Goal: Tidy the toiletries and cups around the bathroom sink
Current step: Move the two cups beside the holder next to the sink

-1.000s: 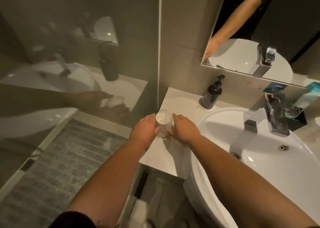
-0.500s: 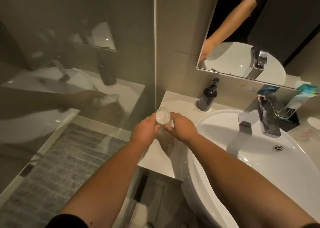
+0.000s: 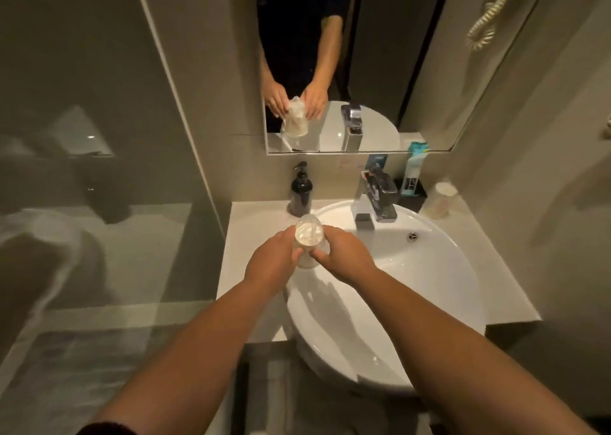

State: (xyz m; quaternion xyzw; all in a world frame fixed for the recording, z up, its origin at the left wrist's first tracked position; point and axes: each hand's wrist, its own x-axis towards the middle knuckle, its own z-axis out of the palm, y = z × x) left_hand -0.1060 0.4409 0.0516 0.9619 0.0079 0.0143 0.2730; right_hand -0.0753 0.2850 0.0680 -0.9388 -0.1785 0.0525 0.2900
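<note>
**Both hands on a wrapped cup at the sink's edge**

Both hands hold one cup (image 3: 308, 240) between them: the left hand (image 3: 271, 264) grips its left side, the right hand (image 3: 344, 257) pinches its right side. The clear cup, in a thin plastic wrap, is above the left rim of the sink (image 3: 439, 269). A dark soap bottle (image 3: 300, 192) stands just behind. Another cup (image 3: 439, 199) stands right of the tap (image 3: 378, 194).

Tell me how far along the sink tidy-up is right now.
Looks done: soap dispenser upright at the counter's back left. In hand: left hand and right hand share a grip on a wrapped clear cup above the basin's left rim. Left: set it down; a second cup and toiletry packets remain back right.
</note>
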